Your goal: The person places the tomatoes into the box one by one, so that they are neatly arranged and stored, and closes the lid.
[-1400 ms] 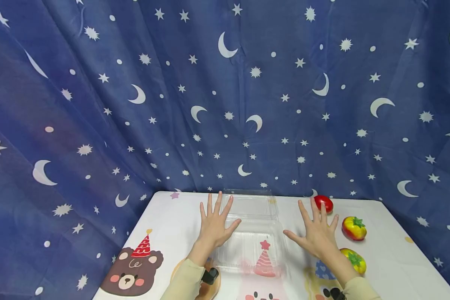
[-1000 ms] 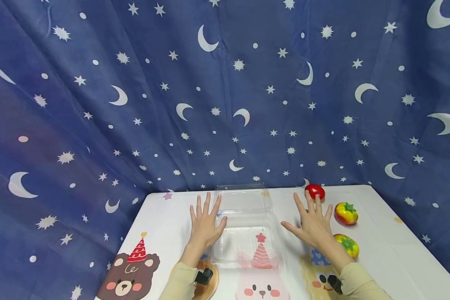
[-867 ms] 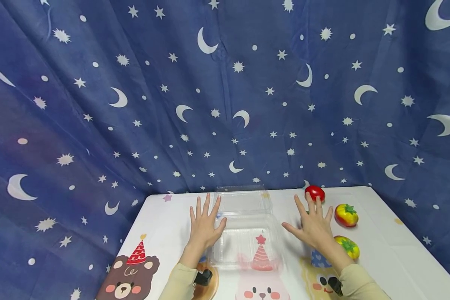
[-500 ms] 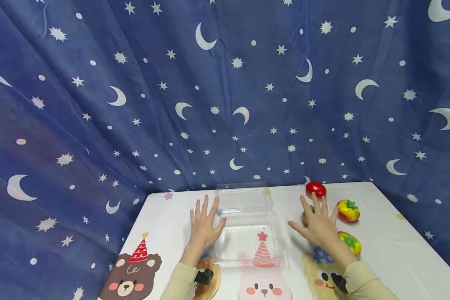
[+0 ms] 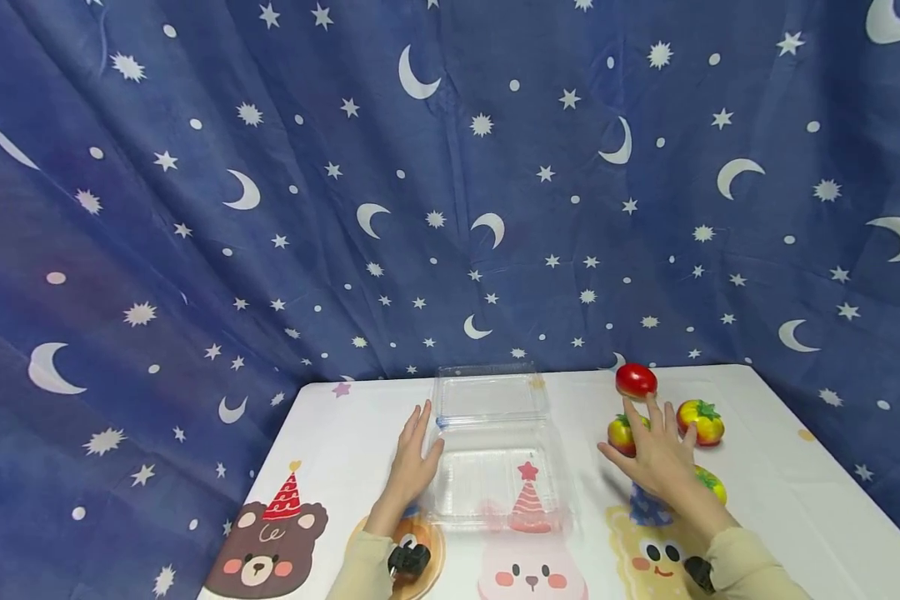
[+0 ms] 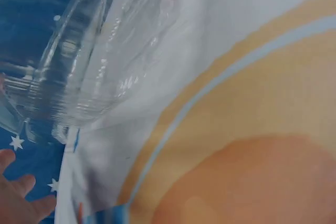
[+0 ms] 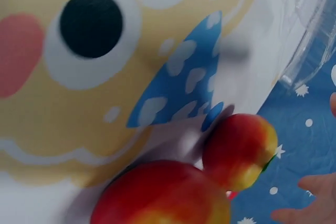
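An open clear plastic clamshell box (image 5: 480, 487) lies mid-table, its lid (image 5: 491, 396) folded back towards the curtain. Beside the box's left wall is my left hand (image 5: 411, 468), turned partly on edge with nothing held; contact with the wall is unclear. My right hand (image 5: 660, 458) hovers among toy fruits, fingers spread and slightly bent. Its nearest yellow-red fruit (image 5: 619, 435) with green leaves is partly hidden by the fingers. Another such fruit (image 5: 711, 483) is partly covered by the wrist. In the right wrist view, two red-yellow fruits (image 7: 239, 150) appear below the fingers (image 7: 315, 203).
A third yellow-red fruit (image 5: 701, 422) sits right of the right hand, and a red oval fruit (image 5: 636, 381) lies at the table's back edge. The white tablecloth (image 5: 802, 500) carries cartoon prints. A blue starry curtain (image 5: 450, 208) hangs behind and to the left.
My left hand has turned from spread flat to more on edge, fingers closer together. The right hand has shifted rightward and its fingers bend a little, uncovering the nearest yellow-red fruit.
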The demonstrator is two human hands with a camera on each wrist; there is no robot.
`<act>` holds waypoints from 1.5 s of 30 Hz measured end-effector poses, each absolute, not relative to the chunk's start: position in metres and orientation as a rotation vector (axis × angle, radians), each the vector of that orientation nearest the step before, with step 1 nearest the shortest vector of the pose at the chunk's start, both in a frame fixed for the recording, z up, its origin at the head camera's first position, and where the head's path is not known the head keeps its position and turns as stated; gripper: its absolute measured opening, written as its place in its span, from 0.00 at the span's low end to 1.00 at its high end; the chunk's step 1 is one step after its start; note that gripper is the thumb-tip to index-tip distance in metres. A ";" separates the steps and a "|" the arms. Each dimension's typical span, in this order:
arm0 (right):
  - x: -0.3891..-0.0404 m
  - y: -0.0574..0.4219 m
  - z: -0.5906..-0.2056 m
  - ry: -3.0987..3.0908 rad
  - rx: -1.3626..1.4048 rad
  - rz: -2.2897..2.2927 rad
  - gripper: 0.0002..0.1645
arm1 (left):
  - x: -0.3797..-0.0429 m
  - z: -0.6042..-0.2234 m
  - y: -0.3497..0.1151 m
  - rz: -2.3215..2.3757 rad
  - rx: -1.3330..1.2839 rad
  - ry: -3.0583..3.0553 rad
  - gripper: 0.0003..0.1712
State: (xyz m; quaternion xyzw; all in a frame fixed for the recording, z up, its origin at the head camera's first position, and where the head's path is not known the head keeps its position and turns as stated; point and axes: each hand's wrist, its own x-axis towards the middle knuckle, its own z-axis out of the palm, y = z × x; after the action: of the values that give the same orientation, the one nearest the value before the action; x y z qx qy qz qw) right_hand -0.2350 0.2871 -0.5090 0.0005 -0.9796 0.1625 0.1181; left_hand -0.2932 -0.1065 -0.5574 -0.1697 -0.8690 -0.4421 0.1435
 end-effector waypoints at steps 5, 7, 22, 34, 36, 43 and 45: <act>-0.231 0.301 -0.508 -2.923 -0.045 0.470 0.58 | -0.293 -0.563 -0.104 -1.493 -0.571 -2.415 0.39; -0.231 0.306 -0.508 -2.948 -0.061 0.453 0.59 | -0.292 -0.565 -0.103 -1.577 -0.563 -2.399 0.39; -0.214 0.328 -0.518 -3.095 -0.161 0.552 0.61 | -0.287 -0.590 -0.112 -1.956 -0.788 -2.237 0.37; -0.207 0.336 -0.521 -3.158 -0.233 0.559 0.61 | -0.283 -0.585 -0.112 -2.024 -0.667 -2.264 0.33; -0.205 0.339 -0.521 -3.170 -0.258 0.554 0.62 | -0.277 -0.575 -0.112 -2.022 -0.659 -2.270 0.33; -0.196 0.349 -0.519 -3.197 -0.312 0.565 0.65 | -0.267 -0.555 -0.111 -2.042 -0.651 -2.295 0.33; -0.193 0.351 -0.519 -3.199 -0.305 0.556 0.64 | -0.267 -0.555 -0.110 -2.042 -0.654 -2.301 0.33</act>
State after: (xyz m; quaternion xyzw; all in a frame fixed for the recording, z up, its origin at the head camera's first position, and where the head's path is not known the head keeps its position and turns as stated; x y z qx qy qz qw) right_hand -0.1929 0.3510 -0.5194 -0.0933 -0.9791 0.1703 -0.0599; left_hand -0.2669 -0.1103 -0.5552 -0.2080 -0.7315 -0.6493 -0.0018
